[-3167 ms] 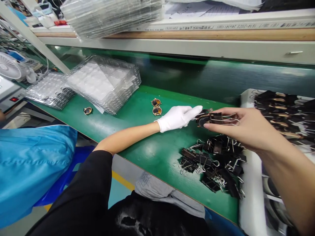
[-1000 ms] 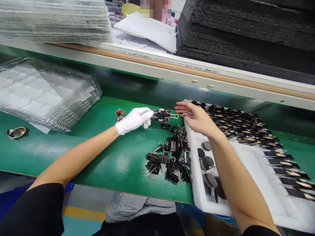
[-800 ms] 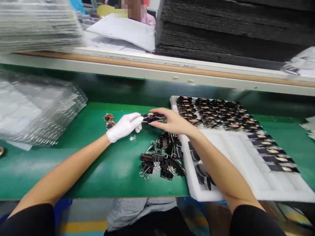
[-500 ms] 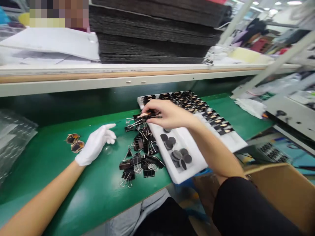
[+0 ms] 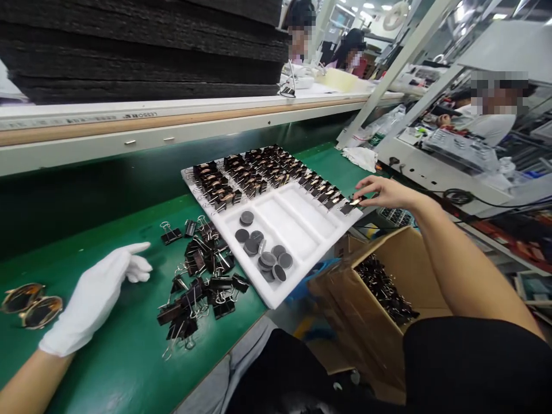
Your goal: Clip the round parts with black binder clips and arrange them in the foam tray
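My right hand [image 5: 379, 194], bare, is at the right corner of the white foam tray [image 5: 241, 282]. Its thumb and fingers close on a black binder clip [image 5: 347, 207] at the end of a row; something pale shows in the clip's jaws. Many clips [image 5: 259, 167] stand in rows across the tray's far side. In its near-left compartment lie several dark round discs [image 5: 267, 260]. My left hand [image 5: 95, 293], in a white glove, rests open on the green table [image 5: 116, 368], index finger stretched and the others loosely bent. Between it and the tray lies a heap of binder clips [image 5: 198, 287].
Sunglasses [image 5: 42, 310] lie left of the glove. Below the tray's right side stands a cardboard box [image 5: 345, 322] with many clips inside. A shelf edge [image 5: 194, 129] carrying black foam sheets [image 5: 150, 52] crosses behind. Other people sit at benches further back.
My right hand has carried a binder clip from the heap to the tray's right corner. The view has swung right, bringing the box's contents into sight. My left hand stays on the table.
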A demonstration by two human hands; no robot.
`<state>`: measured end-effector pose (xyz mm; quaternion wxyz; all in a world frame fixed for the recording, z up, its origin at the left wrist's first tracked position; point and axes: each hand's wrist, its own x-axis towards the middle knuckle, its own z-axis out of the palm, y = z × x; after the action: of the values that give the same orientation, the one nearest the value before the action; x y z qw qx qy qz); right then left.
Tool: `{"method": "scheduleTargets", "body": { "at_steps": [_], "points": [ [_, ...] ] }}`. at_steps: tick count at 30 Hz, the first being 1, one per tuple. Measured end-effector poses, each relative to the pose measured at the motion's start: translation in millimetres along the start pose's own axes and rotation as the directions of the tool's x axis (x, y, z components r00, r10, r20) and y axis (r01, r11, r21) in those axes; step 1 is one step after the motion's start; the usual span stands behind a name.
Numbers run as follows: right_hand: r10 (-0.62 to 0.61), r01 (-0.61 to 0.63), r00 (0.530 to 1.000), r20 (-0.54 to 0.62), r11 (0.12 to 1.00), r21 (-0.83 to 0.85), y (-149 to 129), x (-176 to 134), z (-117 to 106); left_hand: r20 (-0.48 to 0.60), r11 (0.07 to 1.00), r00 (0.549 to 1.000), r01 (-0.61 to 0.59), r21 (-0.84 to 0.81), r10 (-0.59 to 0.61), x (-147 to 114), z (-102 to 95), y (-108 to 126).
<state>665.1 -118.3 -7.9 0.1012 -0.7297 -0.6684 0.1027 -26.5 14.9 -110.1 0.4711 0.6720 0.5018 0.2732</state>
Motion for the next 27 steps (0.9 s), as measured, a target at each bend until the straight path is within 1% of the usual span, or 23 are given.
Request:
{"method": "scheduleTargets", "body": {
  "at_steps": [2,5,8,9,11,12,14,16,17,18,20,21,22,24,25,27],
  "points": [
    [0.018,-0.017,0.999,-0.033,1.0,0.014,8.7,-4.1,18.8,-0.007,1.0,1.0,0.009,0.016,-0.009,-0.5,1.1,2.5],
    [0.023,-0.019,0.998,-0.058,0.998,0.066,8.1,-0.9,43.8,-0.012,1.0,1.0,0.005,0.018,-0.005,-1.3,2.7,5.0],
    [0.029,-0.023,0.997,-0.069,0.996,0.084,5.2,1.3,55.2,-0.01,1.0,1.0,-0.002,0.012,0.002,-2.0,2.6,4.5],
    [0.038,-0.032,0.997,-0.068,0.996,0.087,4.9,0.4,54.7,-0.009,1.0,1.0,-0.002,0.005,0.002,-2.2,2.2,3.9],
    [0.067,-0.063,0.997,-0.035,0.993,0.101,3.5,-3.4,47.1,-0.007,1.0,1.0,0.0,-0.007,0.0,-2.5,2.2,2.7],
    [0.088,-0.086,0.996,-0.008,0.992,0.096,1.0,-5.4,40.4,-0.009,1.0,1.0,-0.002,-0.009,0.002,-2.5,2.9,2.3],
    [0.129,-0.129,0.991,0.02,0.991,0.025,-12.2,-7.5,23.4,-0.021,1.0,1.0,-0.01,0.002,0.01,-1.8,6.2,2.7],
    [0.132,-0.133,0.991,-0.013,0.987,-0.094,-40.6,-4.7,6.7,-0.041,0.999,0.999,-0.014,0.041,0.015,-0.5,10.9,5.5],
    [0.101,-0.107,0.994,-0.048,0.984,-0.144,-61.1,-1.2,0.6,-0.044,0.997,0.999,-0.014,0.08,0.017,0.1,12.6,8.2],
    [0.049,-0.061,0.996,-0.073,0.983,-0.174,-85.2,3.3,-3.3,-0.036,0.99,0.999,-0.016,0.139,0.021,0.3,12.9,11.8],
    [-0.153,0.109,0.978,-0.141,0.954,-0.281,-140.3,14.2,-2.5,0.007,0.947,0.998,-0.055,0.316,0.056,-1.2,6.7,21.6],
    [-0.249,0.195,0.956,-0.155,0.934,-0.299,-168.8,19.4,2.1,0.04,0.902,0.996,-0.087,0.424,0.077,-3.4,-0.8,27.4],
    [-0.327,0.274,0.934,-0.146,0.915,-0.295,-196.0,24.2,9.1,0.074,0.843,0.993,-0.113,0.527,0.087,-6.7,-11.4,33.4],
    [-0.454,0.432,0.89,-0.037,0.868,-0.243,-243.2,32.9,28.6,0.111,0.724,0.992,-0.116,0.68,0.055,-16.3,-40.3,43.9],
    [-0.511,0.507,0.859,0.036,0.839,-0.199,-262.4,37.7,40.1,0.107,0.682,0.994,-0.087,0.726,0.013,-22.2,-57.2,47.6],
    [-0.612,0.633,0.771,0.176,0.767,-0.106,-294.4,51.1,64.9,0.035,0.638,0.996,0.026,0.769,-0.083,-34.0,-91.1,50.5]
  ]
}}
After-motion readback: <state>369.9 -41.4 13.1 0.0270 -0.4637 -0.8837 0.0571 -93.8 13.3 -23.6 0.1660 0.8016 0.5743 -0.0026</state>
